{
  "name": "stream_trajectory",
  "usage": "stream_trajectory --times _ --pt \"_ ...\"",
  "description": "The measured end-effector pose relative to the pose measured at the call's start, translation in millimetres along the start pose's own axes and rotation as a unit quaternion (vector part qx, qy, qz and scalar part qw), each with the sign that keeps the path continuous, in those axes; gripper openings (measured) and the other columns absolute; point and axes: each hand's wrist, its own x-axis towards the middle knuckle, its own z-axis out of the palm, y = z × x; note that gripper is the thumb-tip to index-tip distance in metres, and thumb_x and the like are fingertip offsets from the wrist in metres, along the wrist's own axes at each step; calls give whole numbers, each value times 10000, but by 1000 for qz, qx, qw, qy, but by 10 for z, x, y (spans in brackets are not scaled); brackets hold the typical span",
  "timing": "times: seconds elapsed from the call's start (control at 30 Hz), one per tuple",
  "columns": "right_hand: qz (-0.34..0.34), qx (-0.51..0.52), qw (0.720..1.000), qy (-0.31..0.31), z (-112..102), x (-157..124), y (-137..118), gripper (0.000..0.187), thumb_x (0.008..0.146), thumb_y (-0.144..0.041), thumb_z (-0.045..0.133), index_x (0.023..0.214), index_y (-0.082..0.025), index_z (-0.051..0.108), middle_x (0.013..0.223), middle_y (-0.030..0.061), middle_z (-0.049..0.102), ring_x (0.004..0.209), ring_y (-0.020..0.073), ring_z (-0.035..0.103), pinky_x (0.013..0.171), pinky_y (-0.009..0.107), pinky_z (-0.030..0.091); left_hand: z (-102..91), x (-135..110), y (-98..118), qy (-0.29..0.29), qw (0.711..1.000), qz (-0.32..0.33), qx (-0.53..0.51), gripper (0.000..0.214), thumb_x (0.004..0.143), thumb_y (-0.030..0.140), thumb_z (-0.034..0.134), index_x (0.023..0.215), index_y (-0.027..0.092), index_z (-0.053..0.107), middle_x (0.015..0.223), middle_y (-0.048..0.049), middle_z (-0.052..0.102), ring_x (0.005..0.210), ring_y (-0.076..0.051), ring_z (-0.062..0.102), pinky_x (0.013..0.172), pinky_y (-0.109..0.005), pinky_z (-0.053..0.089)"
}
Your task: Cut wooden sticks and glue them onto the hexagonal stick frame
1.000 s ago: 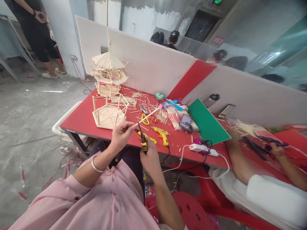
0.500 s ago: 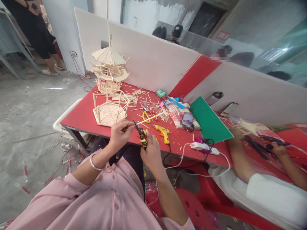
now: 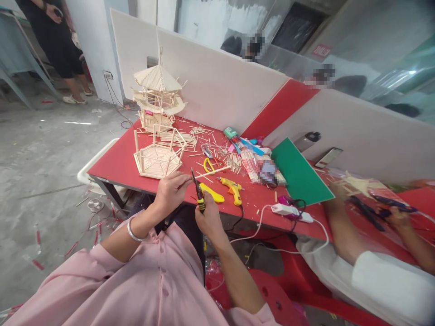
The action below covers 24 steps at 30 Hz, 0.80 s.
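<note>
My left hand (image 3: 172,194) is closed, its fingertips pinching the near end of a thin wooden stick (image 3: 219,170). That stick points right, over the red table. In my right hand (image 3: 209,217) are pliers with black and yellow grips (image 3: 200,199), their dark jaws up by the stick and my left fingertips. Whether the jaws touch the stick I cannot tell. Just beyond the hands stands a six-sided stick frame (image 3: 159,160) with upright posts. A flat yellow handle-shaped thing (image 3: 213,194) and a yellow glue gun (image 3: 233,188) lie right of the pliers.
A tiered stick pagoda (image 3: 158,93) stands at the back left. Loose sticks (image 3: 199,131), yellow-handled scissors (image 3: 208,165), bagged sticks (image 3: 249,163) and a green board (image 3: 301,170) cover the table (image 3: 112,158). A white power strip (image 3: 292,212) lies right. A co-worker's hand (image 3: 397,217) holds a glue gun.
The pliers in my right hand have turned more upright and their handles look closer together. The yellow handle-shaped thing now shows more fully. My left hand still pinches the stick.
</note>
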Motion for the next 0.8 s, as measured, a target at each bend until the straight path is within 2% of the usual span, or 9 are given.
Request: stream_trajectory --times 0.13,0.27,0.4,0.5,0.57,0.7,0.8 --pt "-16 -5 1000 -15 -21 -22 21 606 711 -88 466 1311 -166 491 1168 138 593 1152 280 554 1038 515 446 -29 10 -2 -14 1000 -23 4 226 897 286 580 752 211 736 668 -40 646 599 -141 569 594 -238 447" --pt "-26 -8 999 -40 -67 -39 16 715 701 -89 464 1409 -176 412 1311 150 541 1275 285 483 1109 539 383 -87 72 72 -55 995 -73 -45 273 880 317 580 654 196 676 586 -15 594 551 -138 520 560 -241 415" --pt "-14 -11 999 -32 -59 -44 30 649 682 -82 469 1325 -161 479 1186 146 587 1154 292 551 1030 529 454 -104 94 119 -95 982 -128 -100 290 841 323 608 588 182 622 496 26 484 477 -108 408 485 -223 333" --pt "-9 -25 999 -27 -38 -41 52 589 676 -70 469 1256 -160 525 1068 128 605 1047 285 584 964 510 495 -86 84 117 -96 978 -147 -112 282 834 324 605 595 178 631 478 38 439 464 -99 358 465 -218 299" --pt "-11 -32 999 -24 -33 -41 63 593 677 -69 468 1260 -157 526 1074 131 605 1055 287 581 973 515 489 -72 79 100 -96 977 -154 -115 295 828 341 613 583 177 626 466 42 414 458 -97 338 456 -217 283" --pt "-9 -16 999 -37 -55 -67 73 707 688 -81 461 1389 -168 449 1253 143 567 1235 281 517 1090 524 410 -64 83 28 -94 975 -172 -108 300 818 363 624 581 178 630 476 35 455 466 -104 377 469 -219 311" --pt "16 8 999 -41 -93 -98 78 752 686 -98 466 1431 -197 422 1344 127 537 1314 267 470 1131 506 371 -90 87 -41 -72 982 -159 -79 260 839 350 609 655 184 687 517 17 530 498 -122 447 503 -229 357"
